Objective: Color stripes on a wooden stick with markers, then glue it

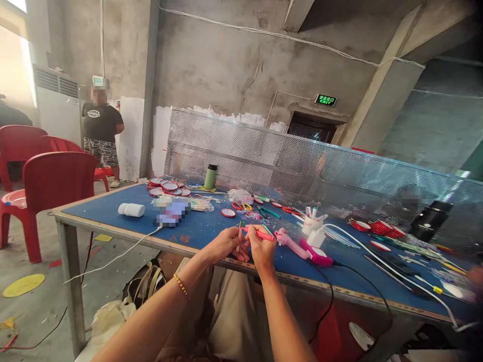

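Bare hands (263,250), bare forearms (283,306), gold-coloured beaded bracelet (181,286) on the left arm, beige trousers (234,317)

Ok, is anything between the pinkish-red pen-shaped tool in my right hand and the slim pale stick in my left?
Nothing visible: the pinkish-red pen-shaped tool in your right hand points at the slim pale stick in your left hand, with no object between them. Whether they touch is too small to tell.
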`<state>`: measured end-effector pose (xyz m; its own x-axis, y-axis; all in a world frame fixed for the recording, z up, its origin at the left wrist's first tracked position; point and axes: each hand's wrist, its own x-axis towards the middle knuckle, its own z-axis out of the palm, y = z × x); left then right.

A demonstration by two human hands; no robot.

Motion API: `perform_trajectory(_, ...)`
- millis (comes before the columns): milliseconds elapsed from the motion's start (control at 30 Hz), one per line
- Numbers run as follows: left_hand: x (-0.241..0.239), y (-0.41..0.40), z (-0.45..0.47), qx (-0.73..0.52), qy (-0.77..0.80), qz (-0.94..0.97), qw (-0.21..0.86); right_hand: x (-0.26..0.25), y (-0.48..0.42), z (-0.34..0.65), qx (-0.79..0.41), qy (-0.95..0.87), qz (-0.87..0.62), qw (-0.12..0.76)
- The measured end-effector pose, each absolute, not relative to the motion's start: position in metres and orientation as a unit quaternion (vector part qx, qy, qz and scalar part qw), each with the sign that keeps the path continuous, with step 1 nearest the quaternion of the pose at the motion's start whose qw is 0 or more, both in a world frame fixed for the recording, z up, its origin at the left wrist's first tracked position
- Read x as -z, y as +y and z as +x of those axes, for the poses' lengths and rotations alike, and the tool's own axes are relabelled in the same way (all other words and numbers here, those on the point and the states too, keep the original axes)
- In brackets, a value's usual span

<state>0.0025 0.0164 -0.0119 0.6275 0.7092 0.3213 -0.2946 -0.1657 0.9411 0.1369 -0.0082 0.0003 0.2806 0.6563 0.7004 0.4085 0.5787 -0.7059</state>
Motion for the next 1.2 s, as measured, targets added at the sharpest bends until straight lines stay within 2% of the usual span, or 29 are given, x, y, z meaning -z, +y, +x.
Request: perform_trajectory(1200,0.0107,0.0149,0.0027,-0.402,0.163,0.645,0.629,-0.0024,-0.0108,0.1359,-0.091,-0.587,-0.446,0.67)
